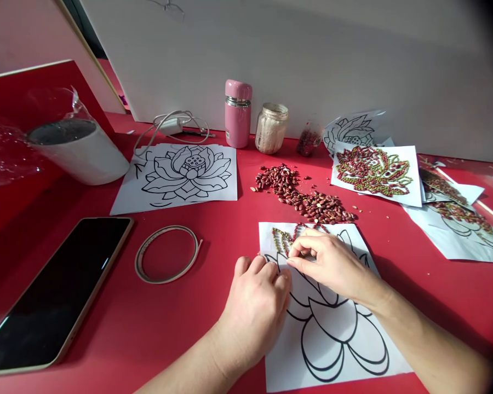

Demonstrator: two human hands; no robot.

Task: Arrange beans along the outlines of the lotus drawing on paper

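Observation:
A sheet with a black lotus outline (332, 339) lies on the red table (197, 323) before me. Its top left petal is partly filled with small green and red beans (280, 238). My left hand (254, 306) rests on the sheet's left edge, fingers curled, knuckles up. My right hand (332, 264) is over the upper part of the drawing, fingertips pinched together next to the beans; what they hold is too small to make out. A heap of red beans (308, 198) lies just beyond the sheet.
A dark tablet (49, 295) and a thin tape ring (166, 261) lie at left. Farther back are a blank lotus print (181, 172), a white roll (80, 148), a pink flask (238, 114), a jar (271, 128) and a charger cable (170, 126). Finished bean pictures (373, 171) sit at right.

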